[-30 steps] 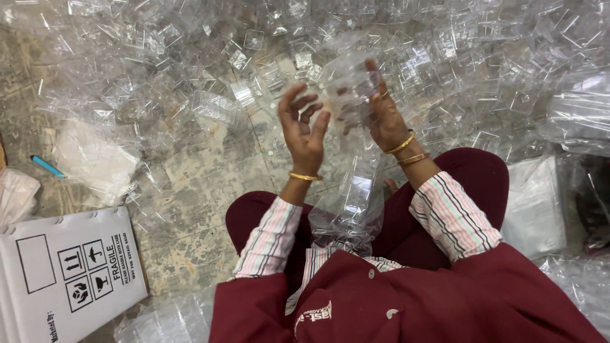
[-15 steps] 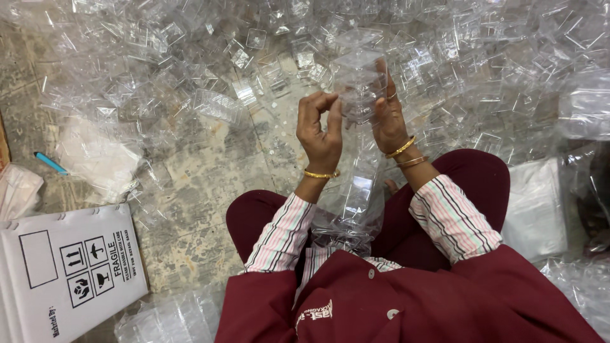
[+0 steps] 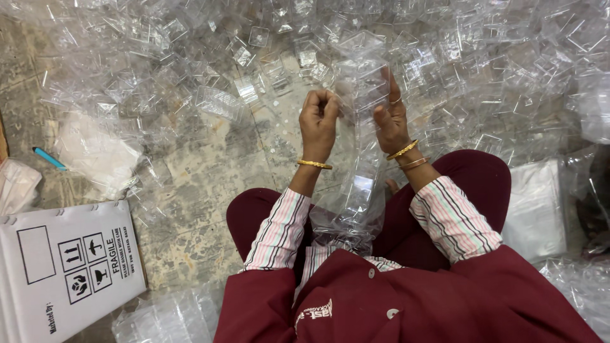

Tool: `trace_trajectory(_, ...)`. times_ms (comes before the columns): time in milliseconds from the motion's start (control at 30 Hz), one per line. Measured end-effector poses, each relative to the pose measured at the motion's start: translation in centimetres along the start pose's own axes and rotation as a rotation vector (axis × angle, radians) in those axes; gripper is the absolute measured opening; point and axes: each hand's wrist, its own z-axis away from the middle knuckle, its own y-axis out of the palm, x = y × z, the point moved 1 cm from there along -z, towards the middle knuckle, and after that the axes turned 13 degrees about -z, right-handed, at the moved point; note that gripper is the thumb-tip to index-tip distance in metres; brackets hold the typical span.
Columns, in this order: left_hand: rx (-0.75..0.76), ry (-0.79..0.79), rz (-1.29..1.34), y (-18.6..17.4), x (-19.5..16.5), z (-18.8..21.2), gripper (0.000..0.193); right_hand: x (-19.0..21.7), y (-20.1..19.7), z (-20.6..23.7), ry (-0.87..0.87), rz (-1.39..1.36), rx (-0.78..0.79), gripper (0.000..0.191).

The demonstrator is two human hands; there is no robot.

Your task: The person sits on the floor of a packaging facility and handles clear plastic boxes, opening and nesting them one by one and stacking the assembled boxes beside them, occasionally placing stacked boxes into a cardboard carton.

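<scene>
Where the heap of clear plastic boxes (image 3: 190,76) covers the floor, I see a white carton (image 3: 70,267) at lower left. My left hand (image 3: 319,121) and right hand (image 3: 391,121) both grip a clear plastic bag (image 3: 356,197) over my lap.

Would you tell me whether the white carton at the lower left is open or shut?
Shut: the white carton shows one flat, unbroken printed face with no flap lifted. It lies beside the clear plastic boxes.

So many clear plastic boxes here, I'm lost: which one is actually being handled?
The clear box raised between the left hand and right hand, atop a stack in a clear bag. The other boxes lie loose on the floor.
</scene>
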Motion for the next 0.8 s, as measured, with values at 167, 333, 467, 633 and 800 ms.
trace_trajectory(167, -0.168, 0.078, 0.255, 0.5, -1.9, 1.5, 0.010, 0.4, 1.1, -1.1, -0.084, -0.330, 0.043, 0.070)
trace_trajectory(333, -0.175, 0.262, -0.171, 0.7, -4.2, 1.9, 0.017, 0.7, 0.8, -1.0, -0.054, -0.336, 0.082, 0.071)
trace_trajectory(467, -0.151, 0.274, -0.185, 0.4, -4.3, 1.5, 0.010, 0.5, 0.4, -0.6, -0.111, -0.219, 0.071, 0.073)
trace_trajectory(633, -0.016, 0.249, -0.259, -0.3, -3.6, 0.9, 0.007, 0.5, 0.7, -0.8, -0.122, -0.021, 0.077, 0.073)
trace_trajectory(800, 0.129, 0.558, -0.308, 0.5, -2.7, 3.5, 0.012, 1.7, 0.5, -1.6, -0.104, -0.145, -0.008, 0.068)
